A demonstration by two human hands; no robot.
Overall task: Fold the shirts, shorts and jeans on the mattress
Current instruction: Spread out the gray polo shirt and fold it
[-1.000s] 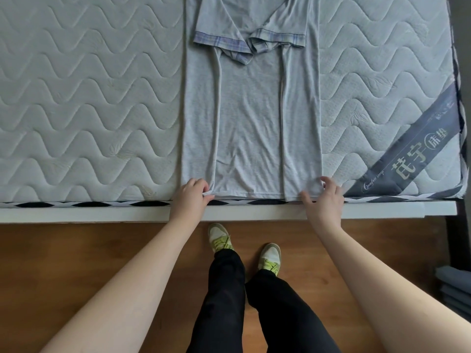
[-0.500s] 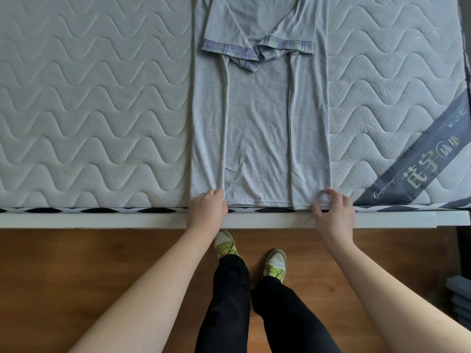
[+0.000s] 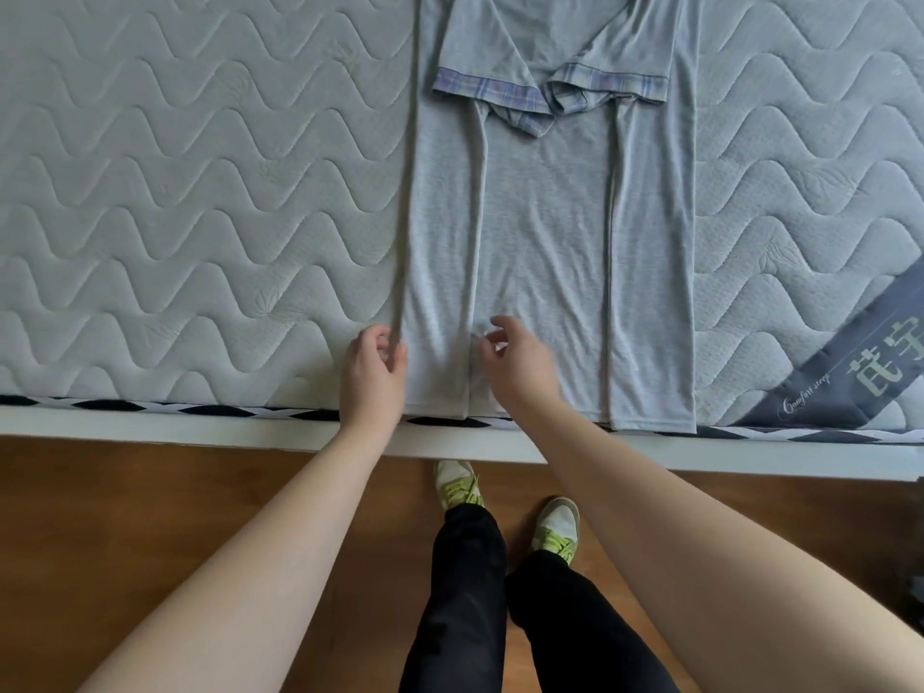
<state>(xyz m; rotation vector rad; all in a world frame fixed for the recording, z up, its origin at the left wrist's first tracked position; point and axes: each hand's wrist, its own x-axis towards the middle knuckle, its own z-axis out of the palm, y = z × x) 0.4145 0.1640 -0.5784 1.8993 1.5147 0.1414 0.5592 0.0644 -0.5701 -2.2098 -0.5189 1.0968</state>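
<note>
Grey jersey makes up the shirt (image 3: 545, 252), which is laid flat on the quilted mattress (image 3: 200, 202), its hem at the six o'clock edge and its body running toward twelve o'clock out of view. Both sides have been folded inward along the length, so two long flaps are seen lying over the middle panel, and the plaid-trimmed sleeves (image 3: 545, 95) are crossed over the chest near twelve o'clock. The left hand (image 3: 372, 375) is placed at the shirt's nine o'clock edge close to the hem, its fingers curled around the folded edge, which appears to be pinched between thumb and fingers. The right hand (image 3: 520, 365) is held over the inner edge of the left flap, fingers loosely bent and spread; fabric is touched or nearly touched, but whether any is actually gripped cannot be told. The lengthwise folding of this one shirt is judged finished or nearly so, with the left flap probably being straightened; the crosswise fold from hem toward collar is not yet made. No shorts or jeans are shown on the visible part of the mattress, so how much of the wider task remains cannot be judged.
</note>
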